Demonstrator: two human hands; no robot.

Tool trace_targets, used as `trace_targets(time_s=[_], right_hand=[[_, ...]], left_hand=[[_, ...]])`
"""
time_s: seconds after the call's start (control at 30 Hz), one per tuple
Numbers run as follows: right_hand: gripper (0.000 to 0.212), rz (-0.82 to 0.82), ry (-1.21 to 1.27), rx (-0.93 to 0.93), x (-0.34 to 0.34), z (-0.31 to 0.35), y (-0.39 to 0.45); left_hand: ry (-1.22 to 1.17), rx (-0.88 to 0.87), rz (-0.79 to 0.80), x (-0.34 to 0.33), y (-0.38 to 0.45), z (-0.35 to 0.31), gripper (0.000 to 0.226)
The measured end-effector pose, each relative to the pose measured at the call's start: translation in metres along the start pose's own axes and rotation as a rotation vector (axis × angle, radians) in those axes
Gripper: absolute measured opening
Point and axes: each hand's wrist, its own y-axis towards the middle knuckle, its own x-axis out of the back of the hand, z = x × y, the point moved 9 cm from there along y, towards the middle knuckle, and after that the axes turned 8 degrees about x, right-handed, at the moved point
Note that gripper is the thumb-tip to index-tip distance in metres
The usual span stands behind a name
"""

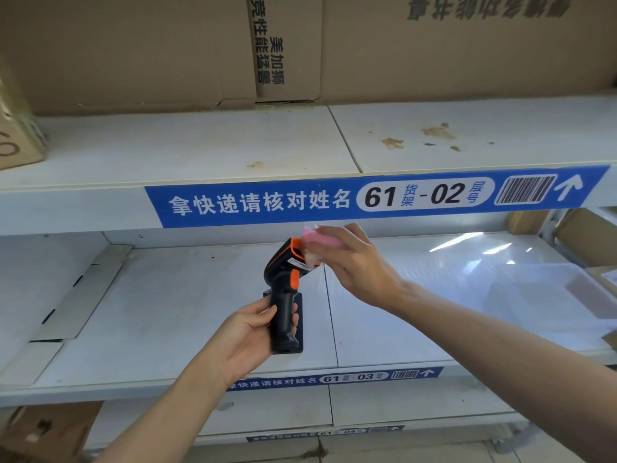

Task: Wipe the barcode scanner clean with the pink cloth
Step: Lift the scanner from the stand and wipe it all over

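Observation:
A black barcode scanner (283, 295) with orange trim stands upright in the middle of the view, above the white middle shelf (173, 315). My left hand (248, 332) grips its handle from the left. My right hand (354, 262) holds a pink cloth (319, 240) bunched in its fingers and presses it against the scanner's head from the right. The fingers hide most of the cloth and part of the scanner's front.
A dark flat stand (298, 329) sits behind the scanner's handle. Cardboard boxes (133, 45) fill the upper shelf's back. A blue label strip (367, 197) runs along the upper shelf edge. Clear plastic bags (534, 289) lie at the right. A grey cardboard sheet (83, 292) lies at the left.

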Motion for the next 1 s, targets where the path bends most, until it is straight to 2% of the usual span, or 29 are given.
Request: trace_targets(time_s=[0.1, 0.23, 0.3, 0.4, 0.5, 0.63, 0.77, 0.87, 1.0], right_hand=[[0.040, 0.002, -0.034, -0.010, -0.002, 0.000, 0.008], [0.051, 0.252, -0.185, 0.133, -0.019, 0.004, 0.002], [0.053, 0.318, -0.222, 0.127, -0.022, 0.002, -0.002], [0.048, 0.175, -0.111, 0.002, -0.011, -0.001, 0.005], [0.033, 0.091, -0.058, -0.032, -0.008, 0.005, 0.016], [0.037, 0.113, -0.138, 0.029, -0.007, 0.006, 0.016], [0.043, 0.281, -0.299, 0.168, -0.016, 0.006, -0.001], [0.047, 0.180, -0.253, 0.080, -0.005, 0.000, -0.003], [0.039, 0.105, -0.187, 0.024, 0.001, 0.001, 0.006]], left_hand=[[0.007, 0.026, 0.029, -0.004, 0.001, 0.002, 0.042], [0.007, 0.022, -0.008, 0.007, -0.001, 0.005, 0.041], [0.000, 0.013, -0.033, 0.012, 0.000, 0.006, 0.041], [-0.008, 0.013, -0.017, 0.008, 0.000, 0.006, 0.041], [0.048, 0.024, 0.012, 0.000, 0.001, 0.005, 0.040], [0.058, 0.040, -0.020, 0.004, 0.003, 0.010, 0.041], [0.101, 0.030, -0.069, 0.010, 0.000, 0.011, 0.040], [0.142, 0.004, -0.105, 0.008, -0.002, 0.007, 0.040], [0.157, -0.011, -0.068, -0.003, 0.000, 0.004, 0.041]])
